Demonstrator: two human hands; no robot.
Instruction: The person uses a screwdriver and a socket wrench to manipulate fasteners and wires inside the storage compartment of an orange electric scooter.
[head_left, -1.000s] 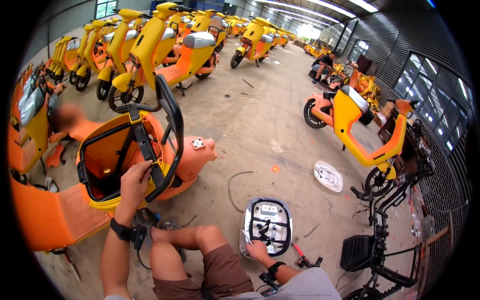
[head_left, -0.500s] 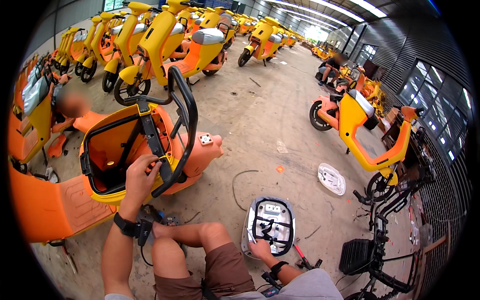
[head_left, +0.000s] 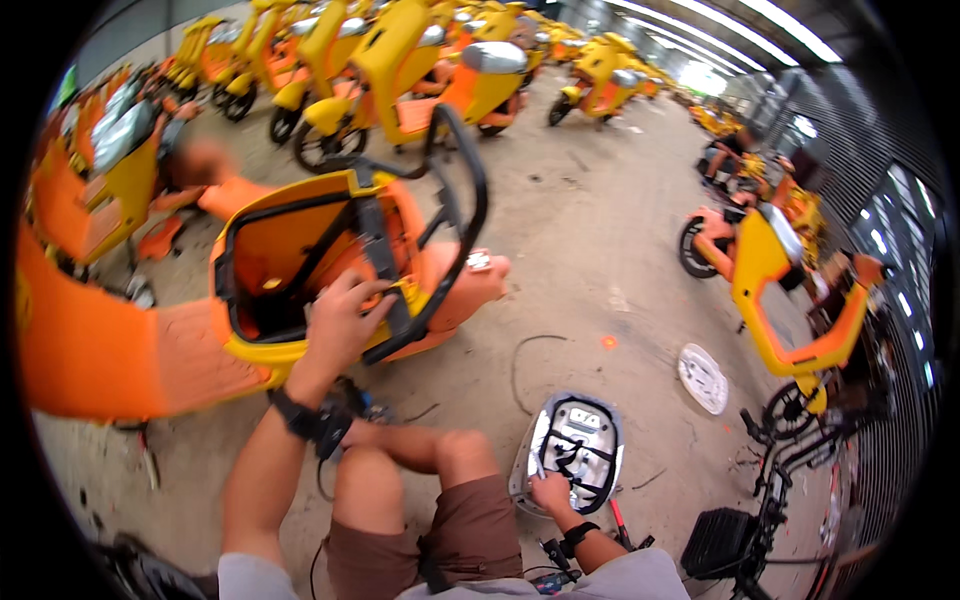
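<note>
Beside the open scooter compartment (head_left: pixel 268 350), left hand (head_left: pixel 343 308) at its edge
Upturned seat (head_left: pixel 582 443) leaves its underside facing right hand (head_left: pixel 552 491); can't tell either grip

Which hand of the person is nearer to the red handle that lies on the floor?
Right. The right hand is at the upturned seat, just left of the red handle. The left hand is farther away, at the scooter's open compartment.

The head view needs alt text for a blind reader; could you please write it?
A person's left hand is at the open compartment of an orange and yellow scooter, the right hand at a pale, black-rimmed part on the floor.
</note>
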